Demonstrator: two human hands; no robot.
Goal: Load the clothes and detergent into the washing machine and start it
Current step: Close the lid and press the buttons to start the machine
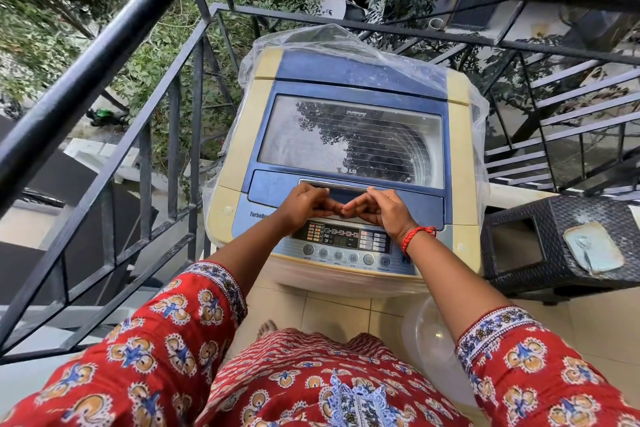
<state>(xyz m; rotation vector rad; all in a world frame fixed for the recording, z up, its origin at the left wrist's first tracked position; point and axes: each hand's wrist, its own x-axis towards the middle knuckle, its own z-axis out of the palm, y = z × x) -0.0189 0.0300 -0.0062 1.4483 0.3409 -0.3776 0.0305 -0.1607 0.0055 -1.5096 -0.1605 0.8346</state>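
A cream and blue top-loading washing machine [346, 80] stands in front of me, its glass lid [349, 135] down. My left hand [303, 206] and my right hand [381, 211] lie side by side on the lid's front panel. Their fingers are curled and the fingertips meet in the middle. Both thumbs touch the silver lid handle [343, 184]. Nothing shows inside either hand. The control panel [346, 239], with its display and a row of round buttons, sits just below my wrists. No clothes or detergent are in view.
A clear plastic cover [346, 42] is pushed back over the machine's rear. A black wicker stool [540, 229] holding a flat clear packet [592, 250] stands on the right. A clear plastic tub [429, 333] sits on the tiled floor. Black railing [104, 45] runs close on the left and behind.
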